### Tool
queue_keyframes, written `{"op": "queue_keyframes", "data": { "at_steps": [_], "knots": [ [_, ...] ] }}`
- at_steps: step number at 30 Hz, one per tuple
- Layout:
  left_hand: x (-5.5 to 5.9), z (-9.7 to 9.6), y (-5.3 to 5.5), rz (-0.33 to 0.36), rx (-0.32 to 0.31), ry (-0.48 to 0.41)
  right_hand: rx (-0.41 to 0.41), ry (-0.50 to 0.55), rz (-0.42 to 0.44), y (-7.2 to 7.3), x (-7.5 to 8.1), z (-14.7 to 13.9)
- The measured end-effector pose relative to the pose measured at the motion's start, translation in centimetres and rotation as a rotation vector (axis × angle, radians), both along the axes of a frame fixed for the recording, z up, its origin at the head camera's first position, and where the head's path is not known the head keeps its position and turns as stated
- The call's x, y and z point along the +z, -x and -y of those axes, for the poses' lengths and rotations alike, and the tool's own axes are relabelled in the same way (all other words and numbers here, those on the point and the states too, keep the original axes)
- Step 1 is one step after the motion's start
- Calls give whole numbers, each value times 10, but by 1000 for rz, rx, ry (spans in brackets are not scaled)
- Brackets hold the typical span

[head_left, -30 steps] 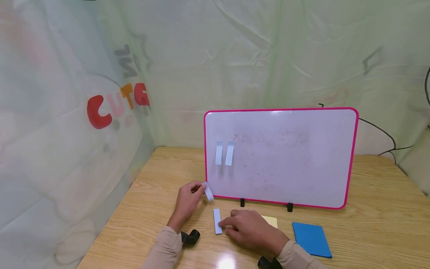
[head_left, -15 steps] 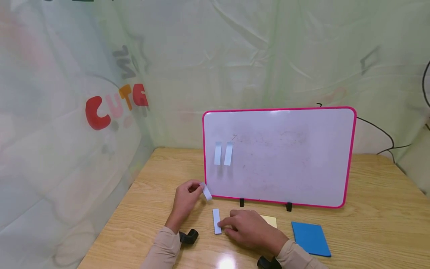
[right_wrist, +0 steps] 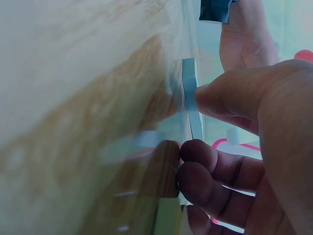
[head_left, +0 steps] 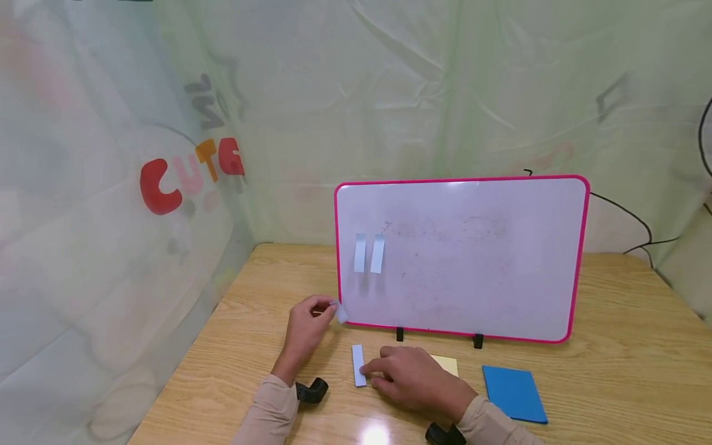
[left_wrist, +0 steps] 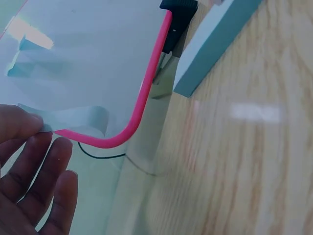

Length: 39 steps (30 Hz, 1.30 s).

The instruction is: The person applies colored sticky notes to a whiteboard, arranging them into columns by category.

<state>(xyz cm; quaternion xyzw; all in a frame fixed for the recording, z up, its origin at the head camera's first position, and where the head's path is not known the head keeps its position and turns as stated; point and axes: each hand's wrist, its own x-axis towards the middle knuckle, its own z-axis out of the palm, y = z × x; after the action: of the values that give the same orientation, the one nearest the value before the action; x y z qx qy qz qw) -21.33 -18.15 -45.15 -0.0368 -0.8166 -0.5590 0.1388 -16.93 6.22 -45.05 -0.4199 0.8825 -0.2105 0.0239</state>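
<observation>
Near the whiteboard's lower left corner, my left hand [head_left: 307, 324] pinches a small pale blue paper strip [left_wrist: 83, 120] by one end between thumb and finger. The strip's loose end curls in front of the pink frame. On the table lies a narrow pale blue sticky note pad [head_left: 358, 366]. My right hand [head_left: 414, 378] rests beside it, a fingertip touching its right edge; the right wrist view shows the other fingers bent near the tabletop. Two pale blue strips [head_left: 360, 253] hang side by side on the left part of the whiteboard [head_left: 461, 272].
The pink-framed board stands on black feet [head_left: 478, 341] on the wooden table [head_left: 639, 346]. A yellow pad [head_left: 447, 364] is partly hidden behind my right hand. Further right lies a blue square pad [head_left: 515, 394]. Cables [head_left: 634, 216] run behind the board.
The strip in my left hand has shifted slightly up, and its loose end now lies closer to the board's corner. My right hand and the pad have stayed in place.
</observation>
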Motion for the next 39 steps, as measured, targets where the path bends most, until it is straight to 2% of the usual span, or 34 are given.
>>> {"op": "queue_keyframes", "data": {
  "at_steps": [5,13,18,26,32,39],
  "knots": [
    [5,-2,0,-18,-7,-6,-5,-4,21,1,1,0],
    [11,-7,1,-43,-58,-41,1,0,22,2,0,1],
    [13,-10,1,-46,-70,-63,5,1,41,2,1,2],
    [20,-13,1,-40,-80,-85,5,17,6,1,-1,4],
    [24,-18,3,-73,-101,-95,10,31,48,3,0,3],
    [31,-26,2,-108,-129,-95,10,94,71,7,2,-3]
  ]
}}
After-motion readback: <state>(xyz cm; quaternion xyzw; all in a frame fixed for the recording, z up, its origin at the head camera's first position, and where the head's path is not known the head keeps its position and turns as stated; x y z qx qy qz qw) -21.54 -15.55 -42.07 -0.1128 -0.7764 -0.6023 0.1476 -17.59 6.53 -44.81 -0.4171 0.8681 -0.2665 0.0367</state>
